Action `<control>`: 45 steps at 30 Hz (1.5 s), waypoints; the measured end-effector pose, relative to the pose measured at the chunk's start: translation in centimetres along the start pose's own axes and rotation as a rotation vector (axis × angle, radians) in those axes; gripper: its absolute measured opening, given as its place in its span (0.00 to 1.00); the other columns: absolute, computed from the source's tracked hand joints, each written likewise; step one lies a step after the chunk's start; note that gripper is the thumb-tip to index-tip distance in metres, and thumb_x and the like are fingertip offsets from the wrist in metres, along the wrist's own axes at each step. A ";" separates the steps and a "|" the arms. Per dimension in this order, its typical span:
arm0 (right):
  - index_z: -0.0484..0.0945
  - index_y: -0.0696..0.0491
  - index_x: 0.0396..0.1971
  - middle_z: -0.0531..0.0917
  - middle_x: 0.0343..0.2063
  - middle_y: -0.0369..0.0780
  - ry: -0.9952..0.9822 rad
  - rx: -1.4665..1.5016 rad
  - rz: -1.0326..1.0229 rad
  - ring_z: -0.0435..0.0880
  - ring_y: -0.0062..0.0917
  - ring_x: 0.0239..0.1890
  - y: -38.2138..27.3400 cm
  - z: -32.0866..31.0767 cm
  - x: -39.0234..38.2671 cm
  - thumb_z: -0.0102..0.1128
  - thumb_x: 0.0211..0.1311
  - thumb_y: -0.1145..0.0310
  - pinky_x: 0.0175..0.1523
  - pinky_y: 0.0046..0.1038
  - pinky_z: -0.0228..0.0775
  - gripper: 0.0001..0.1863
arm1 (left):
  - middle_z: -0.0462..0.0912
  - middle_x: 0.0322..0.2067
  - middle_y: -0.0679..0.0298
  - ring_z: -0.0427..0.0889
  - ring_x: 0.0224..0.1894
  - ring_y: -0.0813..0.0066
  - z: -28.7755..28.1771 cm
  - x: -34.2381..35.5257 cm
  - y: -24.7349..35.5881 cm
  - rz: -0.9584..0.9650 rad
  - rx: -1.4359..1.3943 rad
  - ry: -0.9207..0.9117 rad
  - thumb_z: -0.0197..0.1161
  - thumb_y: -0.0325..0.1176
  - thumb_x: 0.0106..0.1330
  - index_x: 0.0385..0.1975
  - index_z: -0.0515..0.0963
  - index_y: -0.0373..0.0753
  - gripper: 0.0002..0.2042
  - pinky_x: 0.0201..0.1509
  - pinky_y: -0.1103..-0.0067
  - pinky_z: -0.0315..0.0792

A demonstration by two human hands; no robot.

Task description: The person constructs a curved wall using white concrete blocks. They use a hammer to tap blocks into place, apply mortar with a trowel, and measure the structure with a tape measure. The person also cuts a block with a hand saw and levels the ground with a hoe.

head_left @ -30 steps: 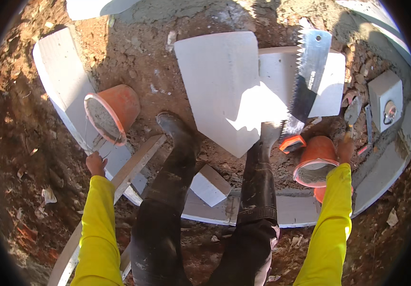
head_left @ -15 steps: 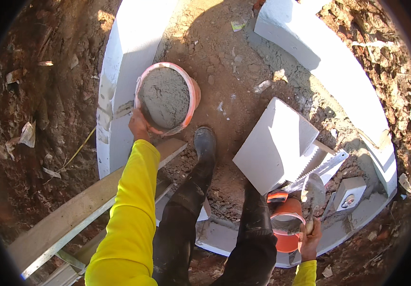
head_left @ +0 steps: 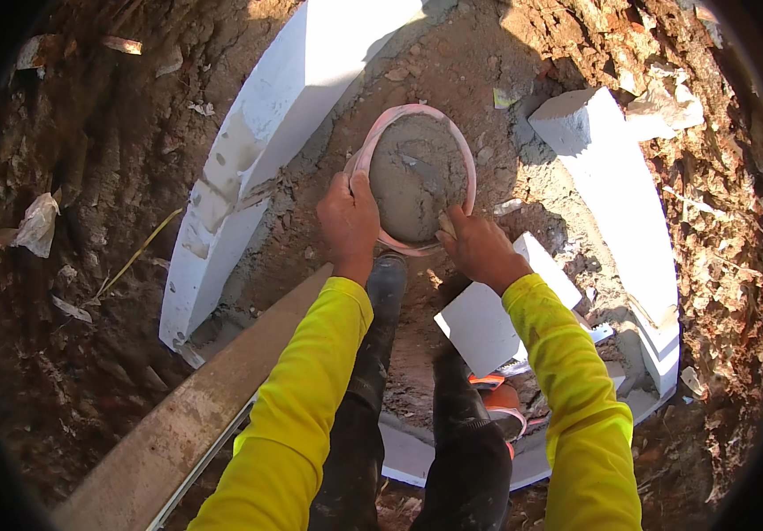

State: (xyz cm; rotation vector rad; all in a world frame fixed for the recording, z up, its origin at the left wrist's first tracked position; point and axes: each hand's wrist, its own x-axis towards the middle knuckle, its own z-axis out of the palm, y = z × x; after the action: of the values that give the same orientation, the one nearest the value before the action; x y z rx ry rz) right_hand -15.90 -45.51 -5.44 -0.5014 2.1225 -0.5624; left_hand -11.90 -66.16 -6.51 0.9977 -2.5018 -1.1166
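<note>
Hands (head_left: 417, 237) on round pink mortar bucket (head_left: 414, 177)

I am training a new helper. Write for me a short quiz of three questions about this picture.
1. True or false: both hands grip the bucket.
2. What fills the bucket? A) water B) grey mortar C) nails
3. On which side of the person does the long wooden plank lie?

Key
1. True: the left hand and the right hand hold its near rim.
2. B
3. The left, beside the curved white block wall.
</note>
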 end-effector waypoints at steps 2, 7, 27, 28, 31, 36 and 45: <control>0.68 0.58 0.49 0.82 0.30 0.56 0.001 0.115 -0.021 0.82 0.56 0.38 -0.2 1.0 0.4 0.59 0.65 0.61 0.42 0.51 0.73 0.20 | 0.70 0.16 0.46 0.72 0.18 0.52 0.5 0.2 0.7 0.001 -0.024 -0.058 0.57 0.36 0.68 0.24 0.73 0.30 0.14 0.26 0.65 0.66; 0.71 0.59 0.45 0.82 0.27 0.51 0.047 0.456 -0.074 0.84 0.43 0.30 0.4 3.1 -1.7 0.60 0.65 0.62 0.37 0.41 0.74 0.17 | 0.71 0.17 0.47 0.74 0.19 0.52 0.7 -0.1 0.6 0.037 -0.086 -0.164 0.56 0.36 0.69 0.24 0.73 0.31 0.15 0.26 0.65 0.66; 0.70 0.55 0.56 0.80 0.41 0.52 0.761 -0.159 0.127 0.83 0.50 0.37 3.9 -11.8 12.1 0.59 0.59 0.70 0.42 0.47 0.75 0.24 | 0.66 0.15 0.56 0.64 0.18 0.73 -1.7 3.7 -3.0 -0.017 -0.043 -0.177 0.53 0.36 0.71 0.23 0.70 0.31 0.16 0.26 0.69 0.62; 0.70 0.55 0.55 0.80 0.41 0.52 0.805 -0.072 0.032 0.83 0.50 0.37 3.1 -10.8 10.5 0.59 0.59 0.70 0.43 0.47 0.75 0.23 | 0.67 0.15 0.56 0.64 0.18 0.73 -2.3 3.8 -3.1 -0.029 -0.048 -0.174 0.53 0.36 0.71 0.24 0.70 0.31 0.16 0.26 0.69 0.63; 0.70 0.54 0.55 0.81 0.40 0.53 0.618 0.069 -0.099 0.83 0.49 0.38 1.0 -8.6 3.2 0.59 0.58 0.69 0.42 0.47 0.75 0.23 | 0.70 0.17 0.50 0.69 0.18 0.55 -3.4 4.0 -4.4 -0.030 0.016 -0.116 0.56 0.38 0.70 0.27 0.73 0.31 0.15 0.26 0.66 0.65; 0.69 0.57 0.54 0.81 0.37 0.56 -0.101 -0.219 0.115 0.83 0.50 0.41 3.8 -4.9 0.1 0.60 0.57 0.68 0.45 0.46 0.76 0.24 | 0.69 0.18 0.49 0.68 0.19 0.49 -2.2 3.2 -2.4 -0.103 -0.010 -0.187 0.57 0.38 0.69 0.26 0.73 0.32 0.14 0.26 0.66 0.65; 0.70 0.58 0.48 0.81 0.34 0.57 -0.286 0.372 -0.091 0.83 0.51 0.42 2.3 2.6 1.7 0.58 0.61 0.63 0.48 0.42 0.75 0.19 | 0.68 0.17 0.49 0.69 0.19 0.51 -1.0 2.4 -2.1 0.027 -0.015 -0.212 0.54 0.36 0.70 0.27 0.72 0.31 0.13 0.27 0.64 0.65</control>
State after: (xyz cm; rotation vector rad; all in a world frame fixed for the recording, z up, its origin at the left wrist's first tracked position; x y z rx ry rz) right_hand -15.05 -45.06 -9.16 -0.4381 1.6815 -0.8619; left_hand -12.18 -69.36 -7.54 0.8804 -2.6559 -1.2924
